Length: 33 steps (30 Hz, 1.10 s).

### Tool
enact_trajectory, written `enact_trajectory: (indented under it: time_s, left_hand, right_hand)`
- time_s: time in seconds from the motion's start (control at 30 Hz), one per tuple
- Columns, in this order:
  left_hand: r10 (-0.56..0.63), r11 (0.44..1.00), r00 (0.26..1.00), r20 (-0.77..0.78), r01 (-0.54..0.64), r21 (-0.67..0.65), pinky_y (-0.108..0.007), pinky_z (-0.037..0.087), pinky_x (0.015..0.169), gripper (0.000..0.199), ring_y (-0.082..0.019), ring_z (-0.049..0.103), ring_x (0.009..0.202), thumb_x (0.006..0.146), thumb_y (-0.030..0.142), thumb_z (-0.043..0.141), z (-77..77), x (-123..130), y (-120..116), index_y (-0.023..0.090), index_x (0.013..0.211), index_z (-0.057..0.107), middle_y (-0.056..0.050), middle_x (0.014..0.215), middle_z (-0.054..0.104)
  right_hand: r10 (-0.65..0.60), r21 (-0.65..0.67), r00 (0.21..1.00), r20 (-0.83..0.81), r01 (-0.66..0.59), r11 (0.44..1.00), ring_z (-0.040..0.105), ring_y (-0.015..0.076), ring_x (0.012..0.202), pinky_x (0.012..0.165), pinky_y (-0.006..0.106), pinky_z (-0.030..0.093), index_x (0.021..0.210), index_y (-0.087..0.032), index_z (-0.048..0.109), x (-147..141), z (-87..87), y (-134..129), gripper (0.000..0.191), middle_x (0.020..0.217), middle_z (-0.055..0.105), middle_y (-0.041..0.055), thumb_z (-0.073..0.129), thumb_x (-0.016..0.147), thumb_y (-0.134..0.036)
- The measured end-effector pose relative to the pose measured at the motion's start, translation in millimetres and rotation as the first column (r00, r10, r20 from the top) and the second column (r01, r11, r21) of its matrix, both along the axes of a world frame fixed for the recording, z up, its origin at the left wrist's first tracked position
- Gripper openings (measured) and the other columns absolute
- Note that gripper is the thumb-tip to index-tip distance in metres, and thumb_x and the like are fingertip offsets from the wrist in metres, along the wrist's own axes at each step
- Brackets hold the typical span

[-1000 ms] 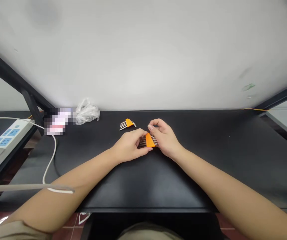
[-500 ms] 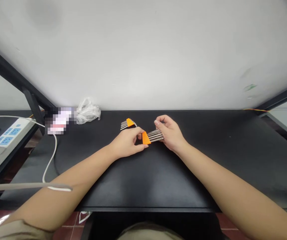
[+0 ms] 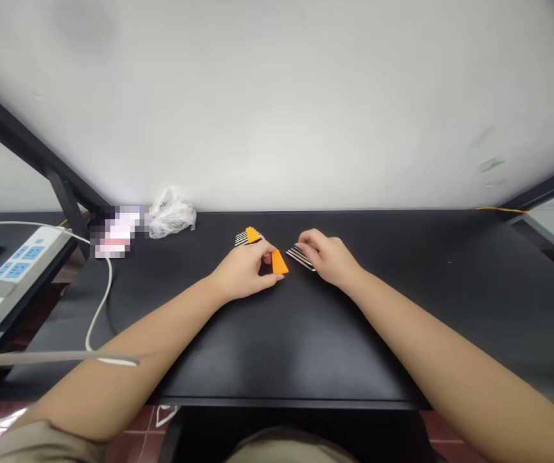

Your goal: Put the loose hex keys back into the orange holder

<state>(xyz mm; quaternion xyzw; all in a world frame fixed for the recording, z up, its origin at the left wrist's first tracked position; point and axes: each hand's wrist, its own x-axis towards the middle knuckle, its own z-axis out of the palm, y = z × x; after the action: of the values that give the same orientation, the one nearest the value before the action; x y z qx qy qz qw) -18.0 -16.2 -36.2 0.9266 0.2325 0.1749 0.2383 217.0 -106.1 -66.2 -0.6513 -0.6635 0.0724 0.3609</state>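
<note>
Pinched between the thumb and fingers of my left hand is an orange hex key holder, held just above the black table. My right hand is closed around several metal hex keys, whose straight ends point left toward the holder with a small gap between. The rest of the keys is hidden in my right palm. Behind my left hand lies a second hex key set, its keys seated in an orange holder; my fingers partly cover it.
A crumpled clear plastic bag sits by the wall on the black table. A blurred-out item lies left of it. White cable curves over the left side, near a power strip.
The hex keys have come out of the orange holder. My right hand has drawn slightly away with them, while my left hand still grips the holder in nearly the same place.
</note>
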Motion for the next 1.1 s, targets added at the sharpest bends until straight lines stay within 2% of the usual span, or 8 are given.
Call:
enact_trajectory:
  time_s: [0.2,0.4,0.5,0.63,0.73,1.1]
  left_hand:
    - [0.002,1.000,1.000,0.002,-0.002,-0.010,-0.028,0.048,0.066,0.037,-0.015,0.064,0.074,0.080,0.040,0.075,2.6,0,-2,0.024,0.109,0.061,0.000,0.096,0.070]
    - [-0.002,1.000,1.000,0.001,0.002,-0.008,-0.028,0.048,0.067,0.039,-0.015,0.064,0.076,0.080,0.041,0.076,0.7,0,-1,0.024,0.111,0.061,0.000,0.097,0.070]
    - [-0.003,1.000,1.000,-0.003,0.003,0.001,-0.028,0.048,0.067,0.039,-0.014,0.063,0.074,0.079,0.041,0.077,-0.3,0,0,0.025,0.111,0.061,0.001,0.098,0.071]
    - [-0.003,1.000,1.000,-0.010,0.003,0.002,-0.028,0.049,0.067,0.040,-0.014,0.061,0.071,0.080,0.042,0.076,-0.3,1,0,0.024,0.112,0.061,0.000,0.099,0.071]
    - [-0.003,1.000,1.000,-0.014,0.003,-0.003,-0.029,0.049,0.067,0.039,-0.015,0.062,0.072,0.080,0.042,0.076,0.0,1,0,0.024,0.112,0.061,0.000,0.098,0.071]
    - [-0.009,1.000,1.000,-0.003,0.009,-0.016,-0.028,0.048,0.066,0.038,-0.015,0.064,0.076,0.079,0.040,0.077,0.1,1,-1,0.024,0.111,0.062,0.000,0.097,0.071]
  right_hand:
    - [0.057,-0.074,0.992,0.116,-0.049,0.996,0.055,0.0186,0.060,0.062,0.030,0.037,0.103,-0.028,0.060,3,-1.6,2,0.023,0.073,0.063,0.0003,0.045,0.101,-0.046]
    - [-0.010,-0.114,0.993,0.117,0.023,0.993,0.056,0.0191,0.061,0.062,0.030,0.038,0.099,-0.027,0.058,18,5.9,2,0.020,0.070,0.063,-0.0002,0.047,0.099,-0.044]
    - [-0.014,-0.146,0.997,0.072,0.025,0.989,0.058,0.0190,0.062,0.062,0.031,0.039,0.096,-0.026,0.057,23,11.3,1,0.018,0.069,0.064,-0.0003,0.047,0.098,-0.041]
    - [0.042,-0.189,0.999,-0.019,-0.045,0.981,0.059,0.0181,0.064,0.062,0.030,0.040,0.096,-0.026,0.055,26,16.0,-2,0.007,0.073,0.069,-0.0023,0.050,0.092,-0.029]
    - [0.058,-0.214,0.997,-0.057,-0.069,0.974,0.061,0.0180,0.065,0.065,0.031,0.043,0.097,-0.026,0.054,29,17.4,-4,0.011,0.074,0.070,-0.0034,0.051,0.088,-0.023]
    - [0.027,-0.232,0.967,-0.252,-0.088,0.969,0.062,0.0158,0.062,0.053,0.028,0.046,0.099,-0.025,0.060,38,13.3,-5,0.015,0.084,0.074,0.0012,0.058,0.085,-0.027]
